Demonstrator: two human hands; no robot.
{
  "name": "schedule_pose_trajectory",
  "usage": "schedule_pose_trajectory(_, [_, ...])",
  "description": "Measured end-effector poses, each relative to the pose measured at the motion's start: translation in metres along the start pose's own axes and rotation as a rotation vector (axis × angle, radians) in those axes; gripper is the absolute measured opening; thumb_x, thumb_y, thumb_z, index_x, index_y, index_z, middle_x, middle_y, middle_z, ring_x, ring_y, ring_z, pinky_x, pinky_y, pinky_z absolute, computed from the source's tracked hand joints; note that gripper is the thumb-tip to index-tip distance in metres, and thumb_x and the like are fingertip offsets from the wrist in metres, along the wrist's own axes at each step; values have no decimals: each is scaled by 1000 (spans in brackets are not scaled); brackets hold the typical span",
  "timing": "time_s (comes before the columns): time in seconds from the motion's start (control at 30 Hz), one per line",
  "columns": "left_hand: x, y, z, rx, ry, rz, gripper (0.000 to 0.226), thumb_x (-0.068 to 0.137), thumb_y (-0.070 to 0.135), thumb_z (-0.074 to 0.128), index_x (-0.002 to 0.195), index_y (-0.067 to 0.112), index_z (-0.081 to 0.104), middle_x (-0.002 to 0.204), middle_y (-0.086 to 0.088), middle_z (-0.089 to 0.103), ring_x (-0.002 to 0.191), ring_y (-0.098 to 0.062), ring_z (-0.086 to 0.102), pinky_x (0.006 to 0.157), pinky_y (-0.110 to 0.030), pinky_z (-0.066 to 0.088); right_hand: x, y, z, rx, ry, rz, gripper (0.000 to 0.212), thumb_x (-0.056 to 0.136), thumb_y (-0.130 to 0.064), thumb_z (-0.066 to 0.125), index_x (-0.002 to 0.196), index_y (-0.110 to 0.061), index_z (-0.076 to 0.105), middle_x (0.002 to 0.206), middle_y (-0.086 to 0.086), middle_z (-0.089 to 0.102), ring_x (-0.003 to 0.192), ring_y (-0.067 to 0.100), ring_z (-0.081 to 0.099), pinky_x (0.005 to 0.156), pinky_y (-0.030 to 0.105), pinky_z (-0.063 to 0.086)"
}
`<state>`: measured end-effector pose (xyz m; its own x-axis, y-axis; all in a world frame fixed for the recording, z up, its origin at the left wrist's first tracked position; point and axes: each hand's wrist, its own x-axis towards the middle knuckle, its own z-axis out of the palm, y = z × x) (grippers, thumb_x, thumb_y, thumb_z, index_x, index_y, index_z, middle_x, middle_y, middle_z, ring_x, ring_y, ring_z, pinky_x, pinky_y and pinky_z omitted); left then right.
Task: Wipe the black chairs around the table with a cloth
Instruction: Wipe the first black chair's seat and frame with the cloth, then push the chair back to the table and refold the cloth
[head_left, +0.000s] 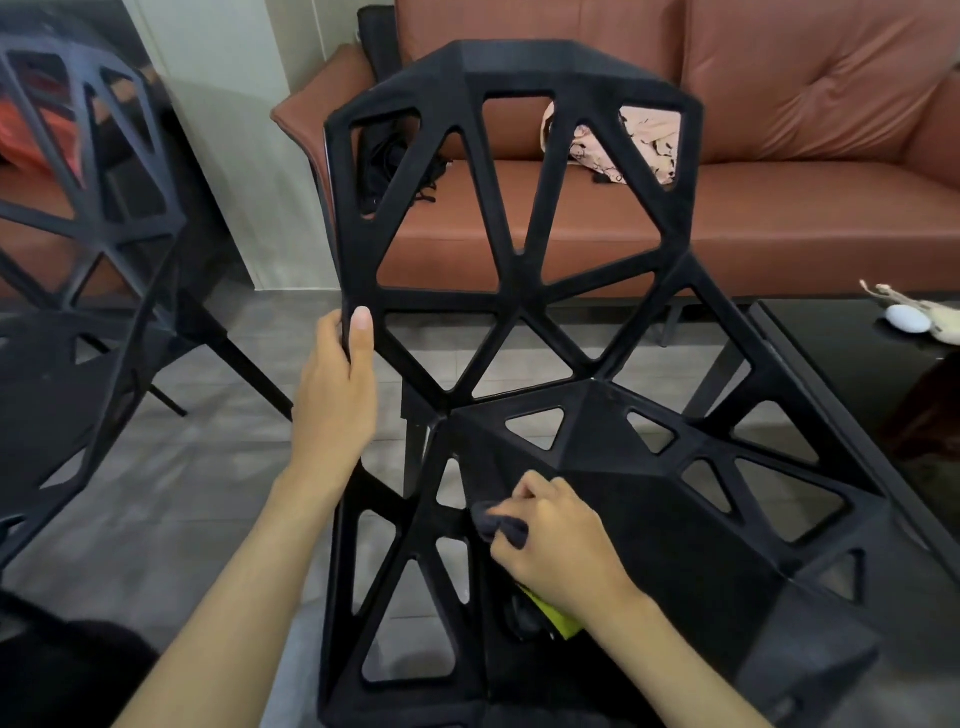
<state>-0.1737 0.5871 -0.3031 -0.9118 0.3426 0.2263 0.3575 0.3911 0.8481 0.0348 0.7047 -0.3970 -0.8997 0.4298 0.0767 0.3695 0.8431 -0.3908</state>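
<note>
Right hand (558, 540) bunches the soft cloth (501, 525) on the seat; left hand (337, 395) grips the stiff chair (514, 270) frame, its steadiest hold, I judge.

This is a home living room. A long sofa (779, 208) in rust-brown leather runs along the far side, with a crumpled pink garment (644, 150) and some black clothing (395, 171) left on its seat. Black open-lattice chairs (514, 270) stand on a grey tiled floor (208, 467), and a glossy black bench (857, 374) at the right carries small household oddments at its far edge.
</note>
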Motion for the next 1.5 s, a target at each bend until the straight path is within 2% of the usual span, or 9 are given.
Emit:
schedule_pose_trajectory(0.1, [-3, 4, -2, 33, 55, 3, 67, 106, 66, 22, 155, 22, 37, 145, 10, 51, 132, -9, 47, 107, -33, 38, -5, -2, 6, 7, 45, 68, 29, 86, -49, 58, 105, -33, 73, 100, -8, 53, 88, 19, 52, 72, 34, 54])
schedule_pose_trajectory(0.23, [-9, 19, -17, 213, 51, 77, 51, 112, 46, 32, 155, 18, 37, 153, -2, 47, 142, -18, 41, 116, -39, 36, 1, -9, -22, 95, -134, 214, 30, 86, -43, 74, 111, -27, 76, 104, -6, 54, 94, 21, 61, 81, 36, 55])
schedule_pose_trajectory(0.63, [-21, 166, -155, 429, -621, -188, 38, 107, 26, 51, 145, 18, 50, 144, -2, 45, 135, -23, 42, 105, -41, 43, -39, -112, -252, 330, -151, 509, 15, 90, -40, 71, 102, -32, 76, 94, -15, 56, 81, 5, 60, 65, 13, 41])
schedule_pose_trajectory(0.77, [-21, 224, -201, 438, -752, -212, 37, 107, 28, 51, 143, 20, 51, 143, 0, 45, 135, -20, 44, 109, -40, 44, -48, -144, -319, 366, -179, 595, 17, 88, -41, 72, 102, -33, 73, 96, -14, 59, 90, 10, 63, 76, 23, 49])
schedule_pose_trajectory(0.87, [-15, 265, -226, 434, -786, -220, 35, 107, 27, 51, 142, 21, 53, 143, 2, 47, 134, -18, 45, 111, -39, 42, -46, -158, -361, 390, -197, 659, 36, 86, -44, 73, 120, -38, 64, 99, -14, 64, 97, 11, 65, 85, 30, 54])
schedule_pose_trajectory(1.0, [-7, 300, -239, 418, -790, -214, 34, 106, 26, 51, 140, 24, 54, 142, 4, 48, 130, -17, 50, 109, -40, 43, -23, -156, -401, 419, -210, 676, 75, 86, -41, 76, 151, -35, 40, 103, -9, 61, 93, 7, 62, 79, 25, 48])
schedule_pose_trajectory(1.2, [5, 316, -221, 374, -709, -272, 34, 107, 23, 50, 141, 23, 55, 139, 6, 47, 120, -11, 53, 107, -33, 44, 53, -101, -432, 324, -333, 636, 78, 88, -35, 76, 155, -27, 37, 147, 5, 42, 131, 25, 55, 96, 32, 44])
schedule_pose_trajectory(1.37, [8, 307, -191, 374, -633, -382, 28, 107, 23, 49, 133, 22, 60, 131, 7, 49, 121, -13, 52, 106, -34, 44, 151, -32, -439, 276, -360, 539, 97, 87, -41, 75, 162, -34, 16, 160, 0, 24, 124, 32, 59, 95, 46, 49])
schedule_pose_trajectory(1.5, [2, 308, -167, 386, -612, -490, 25, 107, 20, 50, 130, 21, 59, 128, 7, 48, 111, -13, 59, 100, -27, 46, 225, 3, -445, 306, -399, 468, 110, 88, -37, 79, 165, -33, 1, 171, -2, 2, 149, 34, 34, 111, 53, 40])
